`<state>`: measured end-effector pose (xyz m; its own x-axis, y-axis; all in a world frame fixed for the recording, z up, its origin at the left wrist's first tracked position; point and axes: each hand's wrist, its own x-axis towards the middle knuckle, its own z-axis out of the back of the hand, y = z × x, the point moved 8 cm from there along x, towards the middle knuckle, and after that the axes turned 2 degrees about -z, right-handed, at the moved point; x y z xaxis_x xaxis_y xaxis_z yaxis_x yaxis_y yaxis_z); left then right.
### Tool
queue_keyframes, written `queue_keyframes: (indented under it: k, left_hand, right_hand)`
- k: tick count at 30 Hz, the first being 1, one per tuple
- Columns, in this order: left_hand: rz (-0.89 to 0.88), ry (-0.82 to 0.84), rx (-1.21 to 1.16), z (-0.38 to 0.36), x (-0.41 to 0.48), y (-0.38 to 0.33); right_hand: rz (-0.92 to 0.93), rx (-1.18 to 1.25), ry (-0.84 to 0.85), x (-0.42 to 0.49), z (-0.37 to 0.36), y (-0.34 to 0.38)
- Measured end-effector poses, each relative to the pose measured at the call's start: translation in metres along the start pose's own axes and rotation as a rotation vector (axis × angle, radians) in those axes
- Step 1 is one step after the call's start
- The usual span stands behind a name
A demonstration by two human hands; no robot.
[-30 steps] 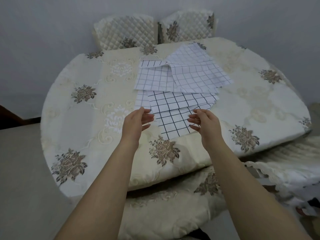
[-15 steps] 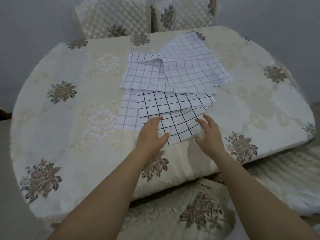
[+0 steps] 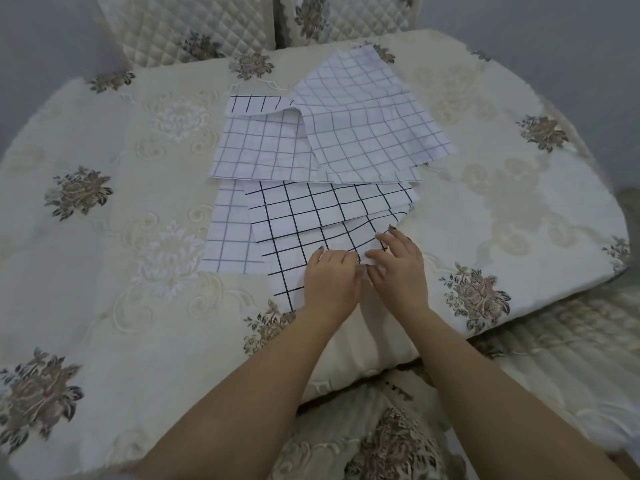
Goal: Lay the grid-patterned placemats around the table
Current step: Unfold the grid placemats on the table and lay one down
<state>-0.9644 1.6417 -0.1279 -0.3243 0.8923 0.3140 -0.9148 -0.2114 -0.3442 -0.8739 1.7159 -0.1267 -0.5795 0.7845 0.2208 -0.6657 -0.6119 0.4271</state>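
Several white grid-patterned placemats lie overlapped in a loose pile at the middle of the round table (image 3: 114, 209). The nearest placemat (image 3: 304, 247), with bold black lines, points a corner toward me. My left hand (image 3: 330, 285) and my right hand (image 3: 400, 268) meet at that near corner, fingers curled and pinching its bunched edge between them. A second bold-grid placemat (image 3: 329, 209) lies just behind it. Fainter-lined placemats (image 3: 263, 150) (image 3: 370, 116) cover the far part of the pile, and another (image 3: 230, 237) sticks out at the left.
The table wears a cream floral embroidered cloth. Two quilted chair backs (image 3: 180, 26) (image 3: 363, 15) stand at the far side. A covered chair seat (image 3: 381, 445) sits below my arms, and another (image 3: 571, 341) at the right.
Both hands dropped from above the table edge onto the nearest placemat, came together and closed on its near corner. The view moved closer to the table.
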Motion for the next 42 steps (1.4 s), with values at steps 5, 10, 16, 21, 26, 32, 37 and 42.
queue_keyframes:
  k: [5,10,16,21,26,32,37,42]
  left_hand:
    - [0.090,0.016,-0.048,0.012,0.009,0.016]
    - [0.157,-0.015,-0.112,0.033,0.009,0.039]
    - [0.171,-0.045,-0.134,0.072,0.013,0.059]
    - [0.187,-0.052,-0.124,0.102,0.014,0.075]
    - [0.241,-0.075,-0.091,0.134,0.005,0.102]
    - [0.326,-0.116,-0.100,0.173,-0.003,0.127]
    - [0.486,-0.260,-0.299,0.215,-0.005,0.143]
    - [0.574,-0.431,-0.562,0.256,-0.009,0.158]
  right_hand:
    - [0.031,0.066,-0.084,0.005,0.005,0.010]
    - [-0.017,0.075,-0.093,0.011,0.014,0.012]
    - [-0.064,0.058,-0.131,0.019,0.038,0.016]
    - [-0.086,0.134,-0.167,0.023,0.059,0.029]
    - [-0.067,0.153,-0.207,0.027,0.082,0.041]
    - [-0.101,0.172,-0.198,0.034,0.101,0.038]
    - [-0.132,0.295,-0.215,0.040,0.127,0.045]
    - [-0.156,0.476,-0.189,0.056,0.147,0.061]
